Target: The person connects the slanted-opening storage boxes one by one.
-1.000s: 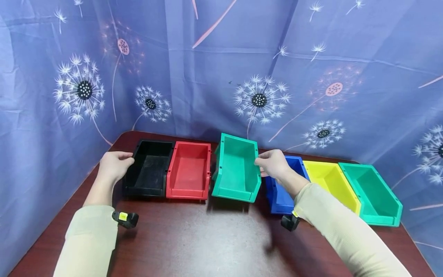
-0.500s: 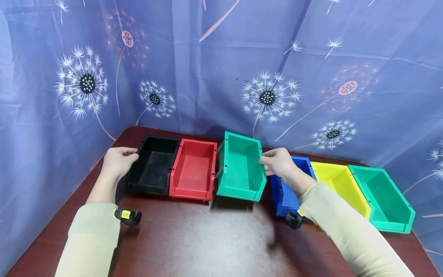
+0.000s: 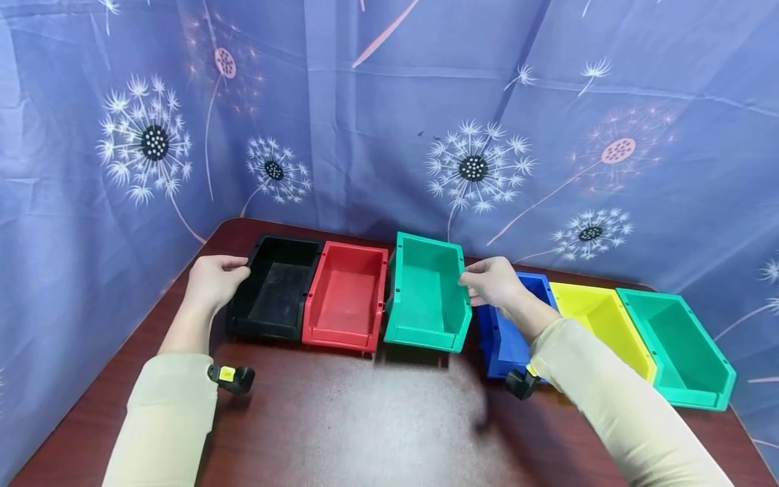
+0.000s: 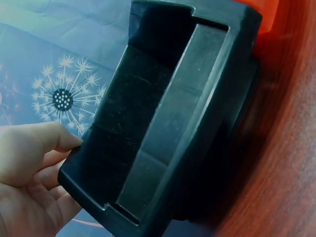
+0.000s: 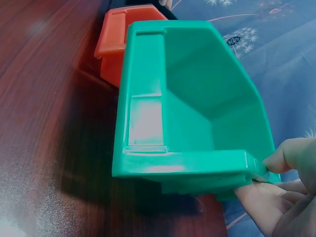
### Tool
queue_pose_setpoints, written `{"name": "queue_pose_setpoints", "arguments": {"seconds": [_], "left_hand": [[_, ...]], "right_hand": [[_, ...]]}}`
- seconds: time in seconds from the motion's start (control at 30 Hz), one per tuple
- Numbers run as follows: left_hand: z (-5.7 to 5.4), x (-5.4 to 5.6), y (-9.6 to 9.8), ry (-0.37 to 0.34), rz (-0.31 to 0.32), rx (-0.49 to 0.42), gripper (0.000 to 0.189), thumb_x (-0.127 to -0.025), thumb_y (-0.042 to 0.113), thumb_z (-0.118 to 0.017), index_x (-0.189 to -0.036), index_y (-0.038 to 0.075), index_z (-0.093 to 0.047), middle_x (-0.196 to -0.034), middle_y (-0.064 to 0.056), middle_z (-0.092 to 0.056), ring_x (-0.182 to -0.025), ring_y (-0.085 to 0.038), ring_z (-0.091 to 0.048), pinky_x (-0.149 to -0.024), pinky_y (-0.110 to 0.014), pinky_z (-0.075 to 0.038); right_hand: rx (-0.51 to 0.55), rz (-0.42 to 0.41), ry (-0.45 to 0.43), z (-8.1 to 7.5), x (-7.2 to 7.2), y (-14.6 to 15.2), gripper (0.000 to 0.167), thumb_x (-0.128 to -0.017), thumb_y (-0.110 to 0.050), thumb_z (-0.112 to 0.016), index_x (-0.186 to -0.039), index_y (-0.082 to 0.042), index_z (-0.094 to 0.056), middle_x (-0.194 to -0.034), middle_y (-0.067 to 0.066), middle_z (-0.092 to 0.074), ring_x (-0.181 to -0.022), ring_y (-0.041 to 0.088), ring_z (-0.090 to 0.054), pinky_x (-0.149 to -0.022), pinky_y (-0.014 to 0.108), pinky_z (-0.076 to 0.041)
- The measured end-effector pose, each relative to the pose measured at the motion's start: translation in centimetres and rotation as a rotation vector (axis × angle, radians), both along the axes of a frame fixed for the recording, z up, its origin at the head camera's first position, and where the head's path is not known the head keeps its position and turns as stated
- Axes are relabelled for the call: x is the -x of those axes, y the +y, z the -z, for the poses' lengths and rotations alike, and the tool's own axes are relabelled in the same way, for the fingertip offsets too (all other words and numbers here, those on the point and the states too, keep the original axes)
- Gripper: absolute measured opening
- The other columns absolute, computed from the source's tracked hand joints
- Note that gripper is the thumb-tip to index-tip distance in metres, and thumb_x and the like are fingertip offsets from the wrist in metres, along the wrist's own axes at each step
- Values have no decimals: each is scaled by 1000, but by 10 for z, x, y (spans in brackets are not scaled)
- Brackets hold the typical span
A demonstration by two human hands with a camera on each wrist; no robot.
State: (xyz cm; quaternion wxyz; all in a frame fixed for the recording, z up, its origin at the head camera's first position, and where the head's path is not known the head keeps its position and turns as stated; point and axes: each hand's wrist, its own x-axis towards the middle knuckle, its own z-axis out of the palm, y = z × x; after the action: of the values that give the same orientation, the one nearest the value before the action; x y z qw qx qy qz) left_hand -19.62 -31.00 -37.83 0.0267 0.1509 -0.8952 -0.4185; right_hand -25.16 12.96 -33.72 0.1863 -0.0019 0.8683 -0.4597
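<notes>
I am joining bins into a row: my right hand [image 3: 493, 283] is pinching the right wall of the green bin [image 3: 426, 297], thumb on the rim and fingers [image 5: 256, 197] curled beneath, holding it just beside the red bin [image 3: 345, 297]. My left hand [image 3: 214, 283] is gripping the black bin [image 3: 274, 287] at its outer wall, thumb [image 4: 54, 138] over the rim. By my judgement, the next move calls for setting the green bin flush against the red one, with the blue bin [image 3: 505, 338] waiting behind my right wrist.
</notes>
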Motion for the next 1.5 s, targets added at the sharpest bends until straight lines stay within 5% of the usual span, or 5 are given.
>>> {"name": "queue_pose_setpoints", "arguments": {"seconds": [0.6,1.1,1.23,1.33,1.5], "left_hand": [[0,0,10,15,3,0,38,-93,18,-52,-126,0,-59,-126,-27,-57,-114,-39,-56,-93,-51,-47],[2,1,14,1,22,-39,39,-94,18,-51,-128,0,-57,-132,-26,-54,-118,-40,-53,-97,-53,-45],[2,1,16,2,26,-39,39,-94,18,-52,-128,0,-58,-131,-26,-55,-117,-40,-54,-96,-52,-45],[2,1,17,10,24,-30,38,-94,18,-52,-127,0,-59,-129,-26,-56,-116,-40,-54,-96,-52,-46],[0,1,19,12,21,-24,38,-93,18,-52,-126,0,-59,-128,-26,-56,-116,-40,-55,-96,-52,-46]], "right_hand": [[-11,-15,10,-3,-2,9,47,-95,-15,-52,-132,13,-45,-121,29,-58,-85,17,-67,-82,39,-56],[-239,-164,113,-18,-7,6,44,-94,-13,-53,-127,16,-49,-120,34,-55,-90,32,-68,-78,41,-57],[-262,-154,84,-13,-7,9,52,-94,-27,-57,-128,12,-51,-98,26,-64,-85,27,-70,-78,41,-57],[-294,-128,107,-10,-6,8,79,-87,-52,-60,-138,6,-42,-77,14,-61,-68,19,-68,-71,37,-58],[-395,-114,202,-6,-9,-8,125,-65,-84,-54,-152,-7,-10,-140,21,-46,-116,35,-55,-92,51,-49]]}}
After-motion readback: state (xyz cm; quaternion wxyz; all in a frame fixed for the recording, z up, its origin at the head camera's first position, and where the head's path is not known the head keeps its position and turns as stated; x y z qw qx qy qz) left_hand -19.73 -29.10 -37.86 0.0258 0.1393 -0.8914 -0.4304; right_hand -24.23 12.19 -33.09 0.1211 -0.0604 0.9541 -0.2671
